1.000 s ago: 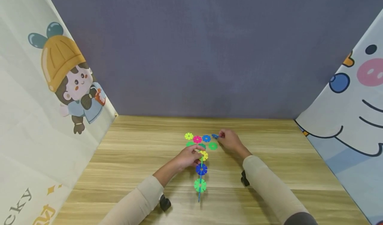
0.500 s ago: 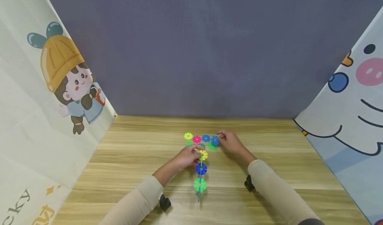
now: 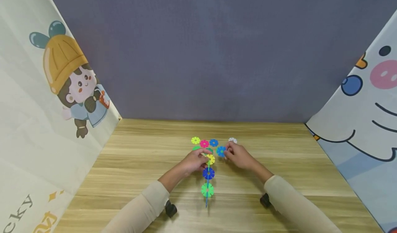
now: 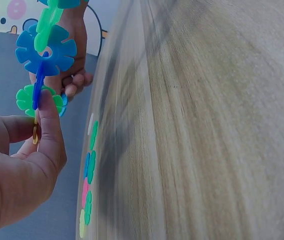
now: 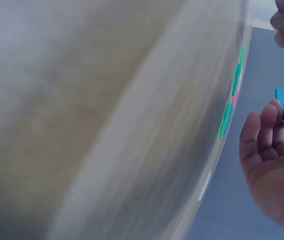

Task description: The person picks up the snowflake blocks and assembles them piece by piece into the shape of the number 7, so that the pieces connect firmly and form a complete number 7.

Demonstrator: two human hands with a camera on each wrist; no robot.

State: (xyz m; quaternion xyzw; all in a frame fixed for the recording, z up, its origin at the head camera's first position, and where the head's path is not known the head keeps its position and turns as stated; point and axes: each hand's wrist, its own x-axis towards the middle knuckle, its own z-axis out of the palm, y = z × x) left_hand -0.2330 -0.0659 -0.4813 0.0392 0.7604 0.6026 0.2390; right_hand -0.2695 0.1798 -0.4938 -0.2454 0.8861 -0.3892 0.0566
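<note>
Since a second ago, the right hand (image 3: 237, 156) has carried its blue disc (image 3: 221, 151) from the loose pieces toward the chain (image 3: 208, 178). Left hand (image 3: 194, 161) pinches the chain's yellow disc (image 3: 211, 159) above the table (image 3: 139, 171); right hand pinches the blue disc just beside it. A white disc (image 3: 232, 140) lies behind.

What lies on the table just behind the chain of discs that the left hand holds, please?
Loose discs lie there: yellow, pink and blue. Green ones are partly covered by the left hand.
</note>
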